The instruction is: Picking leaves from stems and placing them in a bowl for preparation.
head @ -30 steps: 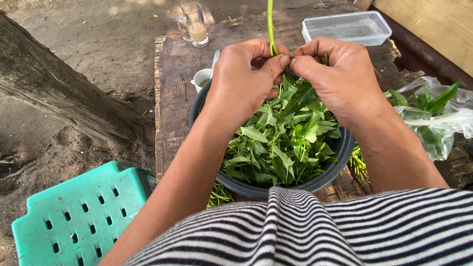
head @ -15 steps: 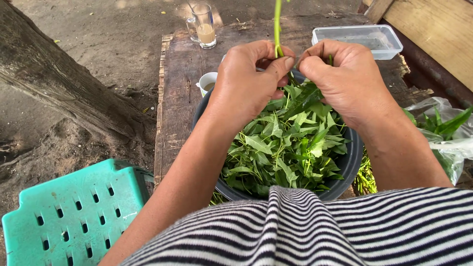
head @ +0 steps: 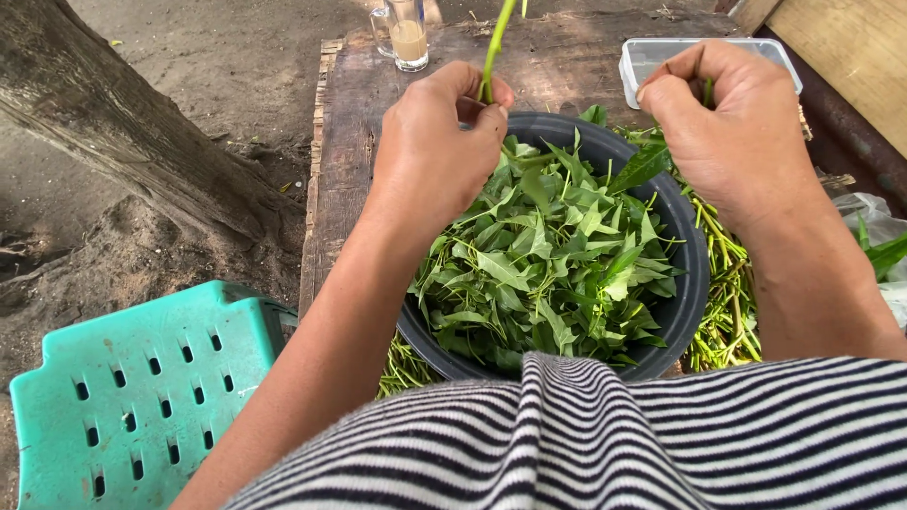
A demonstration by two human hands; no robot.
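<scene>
A dark round bowl [head: 688,288] full of picked green leaves [head: 557,255] stands on a worn wooden table [head: 350,142] in front of me. My left hand [head: 430,151] pinches a long green stem [head: 494,47] that rises out of the top of the view. Over the bowl's far right rim, my right hand [head: 737,123] is closed on a small torn piece of stem with a leaf [head: 642,165] hanging under it. The two hands are apart.
Bare green stems [head: 727,312] lie heaped on the table to the right of the bowl and under its left side. A glass mug [head: 406,36] with a pale drink and a clear plastic box [head: 652,57] stand at the far edge. A teal plastic stool [head: 132,397] is at lower left, a tree trunk [head: 113,123] beyond it.
The hands were together on the stem; now they have pulled apart, the right hand moving right with a torn-off piece. The view has shifted, and the small white cup is now hidden.
</scene>
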